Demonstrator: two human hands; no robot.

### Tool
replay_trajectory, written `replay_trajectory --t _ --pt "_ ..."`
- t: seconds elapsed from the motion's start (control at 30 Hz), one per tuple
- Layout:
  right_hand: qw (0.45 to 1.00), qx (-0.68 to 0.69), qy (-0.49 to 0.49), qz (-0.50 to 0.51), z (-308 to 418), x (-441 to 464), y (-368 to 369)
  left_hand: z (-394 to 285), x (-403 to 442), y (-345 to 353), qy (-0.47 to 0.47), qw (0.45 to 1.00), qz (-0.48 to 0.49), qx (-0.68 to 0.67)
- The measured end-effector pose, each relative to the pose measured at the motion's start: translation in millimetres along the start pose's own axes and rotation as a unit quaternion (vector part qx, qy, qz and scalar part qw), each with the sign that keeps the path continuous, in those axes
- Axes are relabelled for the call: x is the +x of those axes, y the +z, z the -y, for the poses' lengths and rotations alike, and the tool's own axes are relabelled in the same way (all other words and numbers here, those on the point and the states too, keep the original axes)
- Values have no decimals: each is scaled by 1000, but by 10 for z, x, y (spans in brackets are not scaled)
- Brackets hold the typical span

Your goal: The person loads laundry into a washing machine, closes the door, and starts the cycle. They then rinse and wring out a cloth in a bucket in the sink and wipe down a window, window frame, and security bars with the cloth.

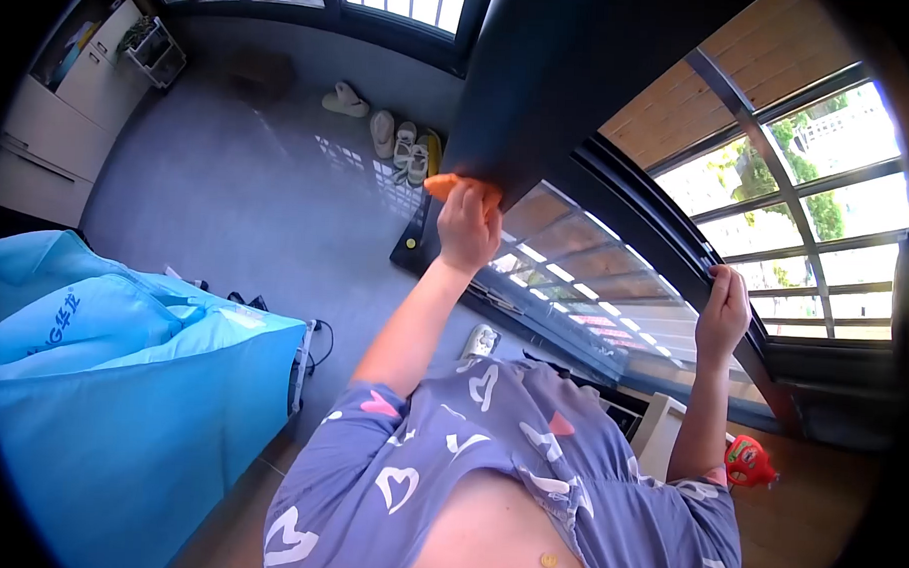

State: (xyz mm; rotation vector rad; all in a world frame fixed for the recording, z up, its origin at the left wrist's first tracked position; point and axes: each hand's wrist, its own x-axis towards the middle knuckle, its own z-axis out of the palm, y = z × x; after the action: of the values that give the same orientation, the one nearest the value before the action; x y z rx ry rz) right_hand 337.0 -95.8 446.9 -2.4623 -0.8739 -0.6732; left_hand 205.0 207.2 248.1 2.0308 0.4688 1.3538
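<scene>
My left hand (466, 227) is closed on an orange cloth (490, 193), which it presses against the lower edge of a dark door panel (526, 86). Part of the cloth sticks out to the left of my fingers. On the right, my right hand (724, 311) has its fingers curled round the edge of the dark window frame (667, 213). A glass pane (576, 258) with reflections lies between my two hands.
A large blue fabric bin (149, 424) stands at the lower left. Several shoes (383, 133) are on the grey floor (228, 186) near the panel. White cabinets (54, 140) are at the far left. A red toy (749, 462) lies beyond my right forearm.
</scene>
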Motion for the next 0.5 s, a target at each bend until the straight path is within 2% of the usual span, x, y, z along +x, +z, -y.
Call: replay_trajectory --t 0.07,0.13,0.2,0.27,0.33,0.5 --pt "1000 0 -7 1 5 3 5 173 -244 20 -15 998 36 44" --pt "1000 13 -12 -7 -6 -4 13 191 -312 79 -28 998 31 44" --pt "1000 7 -15 -7 4 -1 -11 -127 19 0 -14 999 9 -27" --pt "1000 3 -15 -4 7 -32 -20 -196 77 -25 4 1000 -1 -17" --pt "1000 3 -20 -8 -3 -8 -3 -59 -26 9 -10 999 32 40" --pt "1000 19 -16 -14 40 -7 -16 -128 -35 -10 -28 995 33 91"
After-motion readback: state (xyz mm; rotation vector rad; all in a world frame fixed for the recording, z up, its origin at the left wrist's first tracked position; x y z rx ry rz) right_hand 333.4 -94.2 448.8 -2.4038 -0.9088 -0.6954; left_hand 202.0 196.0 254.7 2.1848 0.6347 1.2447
